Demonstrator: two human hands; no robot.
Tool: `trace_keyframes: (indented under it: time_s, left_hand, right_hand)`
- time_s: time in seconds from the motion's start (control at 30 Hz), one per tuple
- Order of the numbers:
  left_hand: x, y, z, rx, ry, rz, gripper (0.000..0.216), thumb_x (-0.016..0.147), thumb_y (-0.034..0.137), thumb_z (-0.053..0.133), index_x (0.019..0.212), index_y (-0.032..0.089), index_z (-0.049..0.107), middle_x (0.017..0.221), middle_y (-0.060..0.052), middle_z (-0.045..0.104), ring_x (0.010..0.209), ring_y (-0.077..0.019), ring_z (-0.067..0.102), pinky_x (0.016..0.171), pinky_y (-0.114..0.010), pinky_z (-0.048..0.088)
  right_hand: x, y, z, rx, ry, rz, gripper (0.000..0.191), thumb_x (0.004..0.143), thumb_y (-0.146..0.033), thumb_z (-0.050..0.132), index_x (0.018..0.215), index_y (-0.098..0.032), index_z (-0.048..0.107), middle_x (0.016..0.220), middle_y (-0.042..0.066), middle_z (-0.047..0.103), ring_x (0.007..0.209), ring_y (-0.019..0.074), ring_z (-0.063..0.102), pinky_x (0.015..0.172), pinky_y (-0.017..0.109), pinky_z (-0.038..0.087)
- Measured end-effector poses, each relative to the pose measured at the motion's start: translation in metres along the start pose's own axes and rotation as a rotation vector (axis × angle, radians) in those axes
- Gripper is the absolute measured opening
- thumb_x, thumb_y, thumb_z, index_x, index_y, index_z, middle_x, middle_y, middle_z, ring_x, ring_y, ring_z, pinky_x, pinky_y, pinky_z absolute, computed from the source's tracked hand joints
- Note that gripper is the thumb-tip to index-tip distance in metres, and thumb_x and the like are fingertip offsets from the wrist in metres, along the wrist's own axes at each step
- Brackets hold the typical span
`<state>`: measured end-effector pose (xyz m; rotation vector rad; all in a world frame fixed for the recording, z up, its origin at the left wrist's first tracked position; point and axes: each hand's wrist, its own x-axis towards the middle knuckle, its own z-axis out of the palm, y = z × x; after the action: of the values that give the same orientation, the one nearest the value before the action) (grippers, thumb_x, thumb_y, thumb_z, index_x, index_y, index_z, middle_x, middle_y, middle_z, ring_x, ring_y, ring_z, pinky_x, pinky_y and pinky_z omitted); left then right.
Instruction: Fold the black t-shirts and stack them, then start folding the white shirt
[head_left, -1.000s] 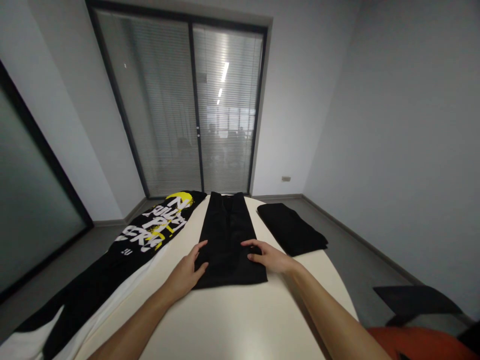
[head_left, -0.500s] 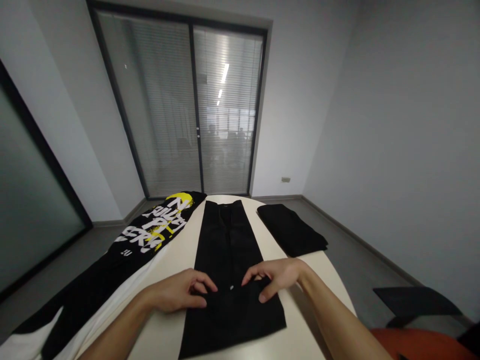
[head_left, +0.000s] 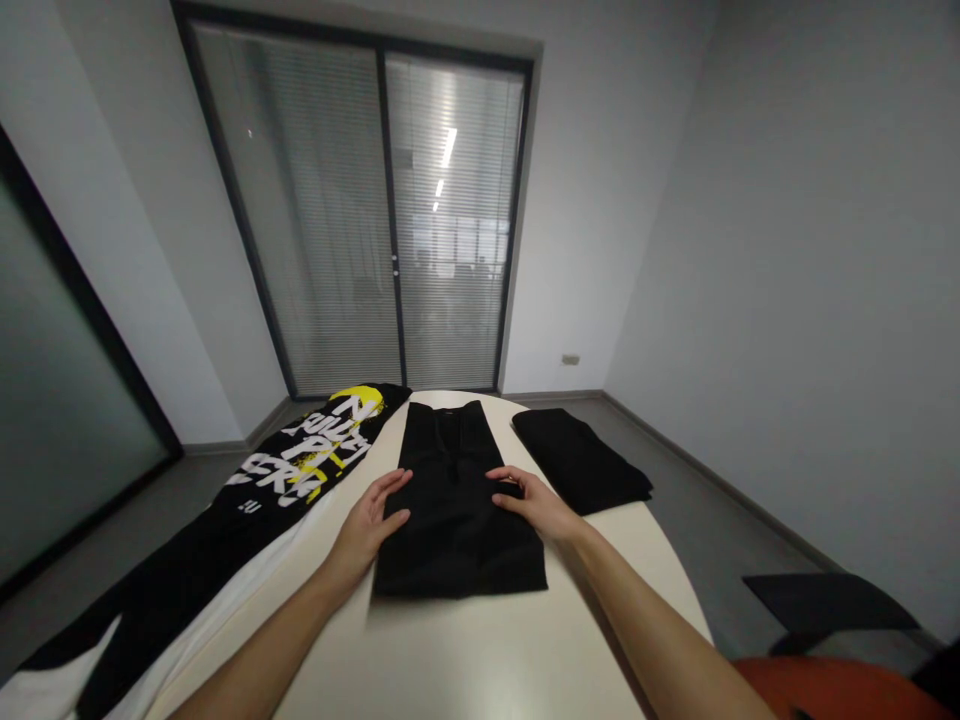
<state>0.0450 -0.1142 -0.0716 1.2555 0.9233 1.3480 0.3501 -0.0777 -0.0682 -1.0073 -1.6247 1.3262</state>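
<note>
Black trousers [head_left: 457, 550] lie lengthwise on the pale table, waistband at the far end and drawstring hanging near the middle. Their near part is doubled back toward the waist, leaving a straight fold closest to me. My left hand [head_left: 369, 520] rests on the left edge of the trousers, thumb and fingers apart. On the opposite edge, my right hand [head_left: 536, 502] touches the cloth with bent fingers, a gap showing between thumb and forefinger. Neither hand shows cloth pinched in it; the undersides of the fingers are hidden.
A folded black garment [head_left: 581, 460] lies at the table's right. Along the left side stretches a black garment with white and yellow lettering [head_left: 307, 450]. The rounded tabletop [head_left: 450, 660] shows in front. An orange-seated chair [head_left: 832, 685] stands at lower right.
The near end of the trousers has been folded away from me, so they now reach less far forward. Both hands have moved farther out along the cloth.
</note>
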Motion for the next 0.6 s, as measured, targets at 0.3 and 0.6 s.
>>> trace_keyframes:
  time_s: [0.3, 0.6]
  left_hand:
    - [0.003, -0.014, -0.018, 0.223, -0.196, -0.127, 0.049, 0.068, 0.030, 0.079, 0.114, 0.019, 0.067, 0.125, -0.013, 0.068, 0.124, -0.0295, 0.058, 0.111, -0.046, 0.037]
    - [-0.020, 0.036, -0.015, 0.291, -0.504, -0.291, 0.049, 0.077, 0.034, 0.078, 0.123, 0.023, 0.067, 0.125, -0.008, 0.069, 0.121, -0.0296, 0.060, 0.105, -0.043, 0.044]
  right_hand:
    - [-0.008, -0.011, -0.008, -0.126, -0.234, 0.119, 0.054, 0.072, -0.044, 0.082, 0.118, -0.019, 0.067, 0.117, 0.007, 0.067, 0.107, 0.0229, 0.063, 0.099, 0.039, 0.047]
    - [-0.028, -0.040, -0.009, -0.108, -0.647, 0.281, 0.041, 0.070, -0.044, 0.082, 0.096, -0.015, 0.069, 0.086, 0.000, 0.068, 0.076, 0.0126, 0.062, 0.075, 0.025, 0.047]
